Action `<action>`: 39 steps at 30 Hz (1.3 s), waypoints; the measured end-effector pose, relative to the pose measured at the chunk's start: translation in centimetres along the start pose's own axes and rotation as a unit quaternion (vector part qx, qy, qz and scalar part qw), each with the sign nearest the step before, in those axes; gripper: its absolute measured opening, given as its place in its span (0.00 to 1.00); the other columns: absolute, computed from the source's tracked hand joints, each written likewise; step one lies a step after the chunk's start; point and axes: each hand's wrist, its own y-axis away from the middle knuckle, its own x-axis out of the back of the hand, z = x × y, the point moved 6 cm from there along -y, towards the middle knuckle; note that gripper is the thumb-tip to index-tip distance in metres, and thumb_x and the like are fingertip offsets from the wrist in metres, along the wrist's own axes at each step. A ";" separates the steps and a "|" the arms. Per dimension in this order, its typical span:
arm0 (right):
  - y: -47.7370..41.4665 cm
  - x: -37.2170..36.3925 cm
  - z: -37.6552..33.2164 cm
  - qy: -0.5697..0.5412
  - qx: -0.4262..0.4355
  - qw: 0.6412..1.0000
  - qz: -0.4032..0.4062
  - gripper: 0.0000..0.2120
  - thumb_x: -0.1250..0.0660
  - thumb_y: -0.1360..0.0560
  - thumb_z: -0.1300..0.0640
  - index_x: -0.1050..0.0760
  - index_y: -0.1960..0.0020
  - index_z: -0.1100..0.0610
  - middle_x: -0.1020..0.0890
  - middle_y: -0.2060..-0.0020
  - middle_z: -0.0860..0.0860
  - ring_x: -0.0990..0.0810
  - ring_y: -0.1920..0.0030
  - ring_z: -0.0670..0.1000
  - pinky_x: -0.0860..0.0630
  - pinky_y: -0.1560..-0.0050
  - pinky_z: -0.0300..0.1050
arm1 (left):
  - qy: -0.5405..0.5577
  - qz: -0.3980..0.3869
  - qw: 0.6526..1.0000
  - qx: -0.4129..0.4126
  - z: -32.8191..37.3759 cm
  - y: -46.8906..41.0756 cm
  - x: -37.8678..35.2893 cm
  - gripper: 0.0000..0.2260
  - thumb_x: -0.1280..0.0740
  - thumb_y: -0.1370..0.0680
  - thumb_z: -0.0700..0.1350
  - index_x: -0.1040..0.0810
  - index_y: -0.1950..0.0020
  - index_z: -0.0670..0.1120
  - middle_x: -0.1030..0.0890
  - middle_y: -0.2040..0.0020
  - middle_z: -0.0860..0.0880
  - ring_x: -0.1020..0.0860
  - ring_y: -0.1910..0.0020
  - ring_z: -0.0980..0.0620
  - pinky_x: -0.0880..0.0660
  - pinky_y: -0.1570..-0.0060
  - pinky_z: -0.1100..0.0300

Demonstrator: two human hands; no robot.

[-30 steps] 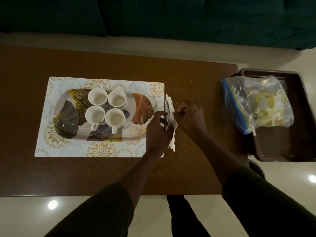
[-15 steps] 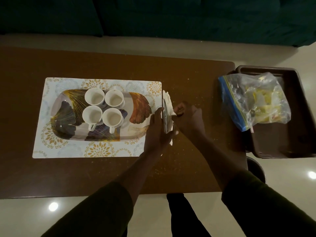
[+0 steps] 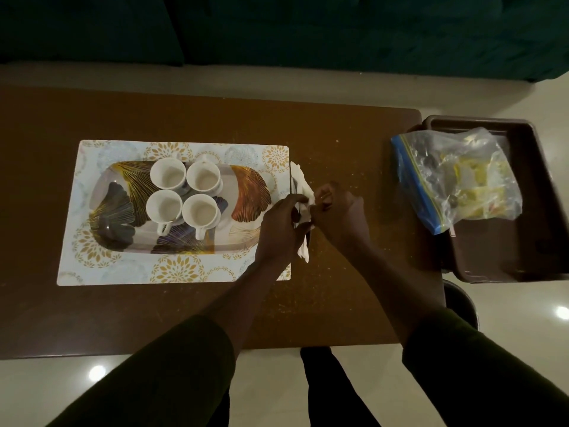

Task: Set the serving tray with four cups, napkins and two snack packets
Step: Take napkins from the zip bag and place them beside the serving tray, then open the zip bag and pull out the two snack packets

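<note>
Since a second ago our hands have drawn tighter together over the napkins (image 3: 303, 208), which stand lifted just off the placemat's (image 3: 172, 272) three o'clock edge. Our left hand (image 3: 278, 223) pinches the stack closed; our right hand (image 3: 338, 215) curls onto it too, perhaps squaring the sheets, though dim light hides the fingertips. The four cups (image 3: 184, 195) already cluster on the serving tray (image 3: 249, 192). The snack bag (image 3: 455, 180) waits in the brown bin (image 3: 542, 211) at three o'clock, beside the brown table (image 3: 154, 309).
</note>
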 end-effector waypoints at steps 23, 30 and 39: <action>-2.4 6.2 3.3 -0.009 -0.022 0.998 0.053 0.07 0.34 0.24 0.59 0.24 0.46 0.56 0.21 0.56 0.46 0.23 0.59 0.40 0.29 0.63 0.28 | -0.084 0.024 0.995 -0.047 2.6 -3.6 2.2 0.26 0.38 0.25 0.64 0.32 0.31 0.52 0.26 0.66 0.55 0.29 0.70 0.59 0.34 0.68 0.66; -2.9 10.7 7.2 0.007 -0.046 0.995 0.093 0.13 0.35 0.26 0.59 0.25 0.42 0.58 0.20 0.45 0.54 0.21 0.47 0.52 0.30 0.54 0.40 | -0.079 0.043 0.990 -0.104 8.2 -6.6 -1.7 0.20 0.35 0.22 0.53 0.30 0.32 0.50 0.24 0.58 0.53 0.25 0.61 0.56 0.28 0.61 0.59; -2.5 23.0 18.3 0.187 -0.153 0.960 0.140 0.32 0.31 0.30 0.53 0.37 0.28 0.54 0.41 0.25 0.58 0.43 0.25 0.60 0.40 0.29 0.57 | -0.198 -0.074 0.971 -0.109 12.7 -9.0 -13.7 0.37 0.31 0.25 0.54 0.49 0.21 0.55 0.44 0.20 0.46 0.44 0.22 0.43 0.39 0.28 0.41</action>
